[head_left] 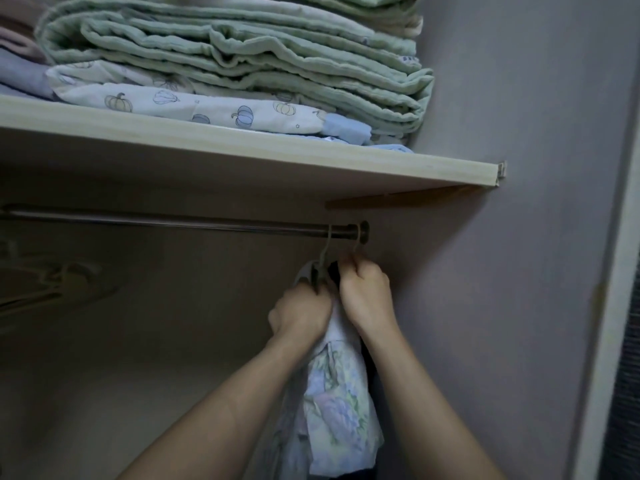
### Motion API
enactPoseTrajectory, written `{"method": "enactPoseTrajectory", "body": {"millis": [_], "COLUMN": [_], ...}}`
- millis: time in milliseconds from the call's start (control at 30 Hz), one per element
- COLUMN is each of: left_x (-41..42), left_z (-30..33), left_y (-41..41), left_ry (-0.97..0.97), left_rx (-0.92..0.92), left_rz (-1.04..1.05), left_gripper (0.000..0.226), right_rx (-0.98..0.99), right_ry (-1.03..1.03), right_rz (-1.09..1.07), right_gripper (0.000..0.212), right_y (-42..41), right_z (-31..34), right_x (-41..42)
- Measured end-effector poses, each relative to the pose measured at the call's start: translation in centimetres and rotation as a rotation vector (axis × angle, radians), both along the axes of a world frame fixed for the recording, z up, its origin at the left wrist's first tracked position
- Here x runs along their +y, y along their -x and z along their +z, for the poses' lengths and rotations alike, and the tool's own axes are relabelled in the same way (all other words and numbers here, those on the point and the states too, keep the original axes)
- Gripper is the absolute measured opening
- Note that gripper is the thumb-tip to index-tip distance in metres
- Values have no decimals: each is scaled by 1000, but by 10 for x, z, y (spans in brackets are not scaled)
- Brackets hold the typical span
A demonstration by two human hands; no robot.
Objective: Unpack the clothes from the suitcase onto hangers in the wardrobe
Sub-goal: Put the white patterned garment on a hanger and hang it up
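At the right end of the wardrobe rail (pixel 173 221), a floral garment (pixel 337 403) is being held up on a hanger (pixel 320 263), its hook over the rail. The garment's top is gripped by the left hand (pixel 299 311); a second hanger hook (pixel 355 244) is pinched by the right hand (pixel 365 294). Folded quilts (pixel 242 64) are stacked on the shelf (pixel 242 150) above.

This was a home bedroom wardrobe: a pale wooden shelf (pixel 242 147) carried folded green quilted blankets (pixel 242 57) and pumpkin-print bedding (pixel 194 105), above a metal hanging rail (pixel 173 221), with grey walls (pixel 519 98).
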State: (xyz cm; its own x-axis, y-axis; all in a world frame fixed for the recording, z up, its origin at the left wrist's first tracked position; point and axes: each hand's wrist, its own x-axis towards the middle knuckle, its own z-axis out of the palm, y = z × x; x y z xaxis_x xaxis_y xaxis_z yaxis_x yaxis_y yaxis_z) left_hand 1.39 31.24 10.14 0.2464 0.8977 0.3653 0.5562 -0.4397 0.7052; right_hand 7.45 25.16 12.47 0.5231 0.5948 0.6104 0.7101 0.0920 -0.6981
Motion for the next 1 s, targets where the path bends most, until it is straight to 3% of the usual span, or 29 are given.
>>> {"method": "enactPoseTrajectory", "body": {"millis": [167, 300, 600, 833, 1000], "left_x": [23, 29, -66, -216, -311], "left_z": [-19, -65, -207, -287, -335], "left_y": [45, 114, 327, 446, 488], "left_ry": [-24, 0, 251, 478, 571], "left_rx": [-45, -16, 15, -53, -38], "left_rz": [196, 380, 908, 1161, 1233], "left_gripper": [35, 32, 25, 24, 28], "right_rx": [-88, -62, -144, -228, -238], "right_ry": [-132, -172, 319, 567, 723], "right_rz": [143, 362, 968, 1346, 1469], "right_gripper": [28, 27, 30, 32, 30], "right_y": [35, 80, 224, 340, 403], "right_z": [1, -38, -221, -310, -357], "right_x": [3, 18, 28, -53, -125]}}
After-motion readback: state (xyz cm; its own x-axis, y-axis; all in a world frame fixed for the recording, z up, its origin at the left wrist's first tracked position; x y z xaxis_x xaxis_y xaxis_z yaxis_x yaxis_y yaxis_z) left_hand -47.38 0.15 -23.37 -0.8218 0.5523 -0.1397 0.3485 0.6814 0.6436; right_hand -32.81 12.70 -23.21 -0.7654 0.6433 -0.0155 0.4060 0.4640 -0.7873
